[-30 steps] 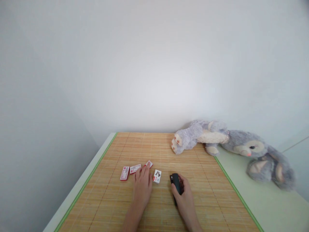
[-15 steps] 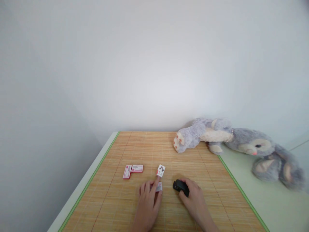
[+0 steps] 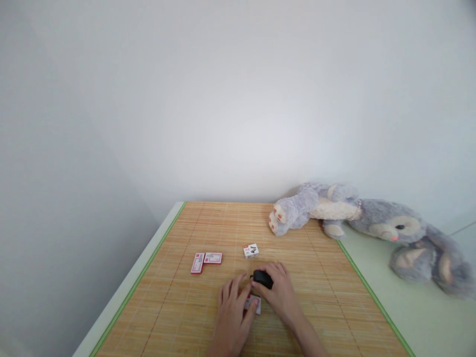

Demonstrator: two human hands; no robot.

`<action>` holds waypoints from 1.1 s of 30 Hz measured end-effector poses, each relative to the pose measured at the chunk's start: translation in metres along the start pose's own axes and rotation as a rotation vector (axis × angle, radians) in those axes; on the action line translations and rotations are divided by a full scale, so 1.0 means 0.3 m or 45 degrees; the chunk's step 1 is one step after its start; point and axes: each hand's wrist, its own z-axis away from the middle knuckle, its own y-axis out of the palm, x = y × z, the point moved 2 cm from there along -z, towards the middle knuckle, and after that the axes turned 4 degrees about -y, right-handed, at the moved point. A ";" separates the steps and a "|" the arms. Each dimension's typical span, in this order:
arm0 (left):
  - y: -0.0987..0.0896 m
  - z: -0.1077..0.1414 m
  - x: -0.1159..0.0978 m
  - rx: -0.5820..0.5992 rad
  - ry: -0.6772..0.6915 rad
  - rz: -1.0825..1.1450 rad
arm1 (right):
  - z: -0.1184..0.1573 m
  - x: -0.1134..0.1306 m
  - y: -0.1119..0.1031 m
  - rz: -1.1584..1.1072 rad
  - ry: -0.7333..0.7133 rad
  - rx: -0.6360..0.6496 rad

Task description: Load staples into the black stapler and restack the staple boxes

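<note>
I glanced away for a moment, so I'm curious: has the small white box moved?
Yes. The small white box has shifted farther back, nearer the far edge of the bamboo mat.

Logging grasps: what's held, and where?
Right hand holds the black tool by its sides, between thumb and fingers. Left hand touches a white box; grip unclear.

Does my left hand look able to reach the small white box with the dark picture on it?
Probably yes: the white box sits just beyond the left hand, with only bare mat between.
</note>
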 end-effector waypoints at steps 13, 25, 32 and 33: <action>0.005 0.004 0.057 -0.026 0.021 -0.128 | 0.156 -0.183 -0.091 -1.424 0.584 -0.716; -0.051 -0.005 0.064 0.118 0.054 0.129 | 0.297 -0.065 0.047 -1.045 0.965 0.238; -0.050 -0.025 0.059 0.190 0.052 0.181 | 0.230 -0.104 -0.004 -0.376 0.515 0.203; -0.053 -0.027 0.070 0.202 0.055 0.197 | 0.223 -0.096 -0.014 -0.285 0.419 0.236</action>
